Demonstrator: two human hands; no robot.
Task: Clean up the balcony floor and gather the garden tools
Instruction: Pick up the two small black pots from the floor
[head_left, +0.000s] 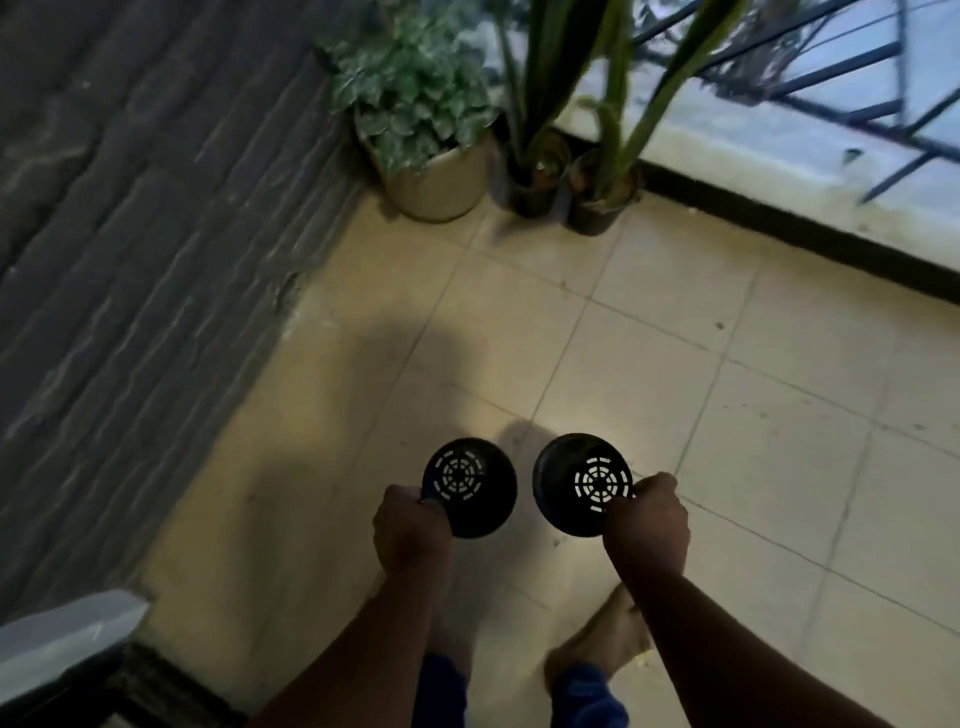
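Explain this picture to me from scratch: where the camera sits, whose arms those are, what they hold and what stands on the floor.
There is no machine here. The single picture comes from a wide-angle camera worn on a person's head, looking forward and down, so the two arms reaching in from the bottom are that person's own. The left hand grips the rim of one empty black plastic pot, and the right hand grips a second black pot. You look into both and see slotted drainage holes in their bases. Below is a beige tiled balcony floor. In the far corner stand a leafy plant in a beige pot and two tall-leaved plants in dark pots, beside a grey brick wall and a metal railing.
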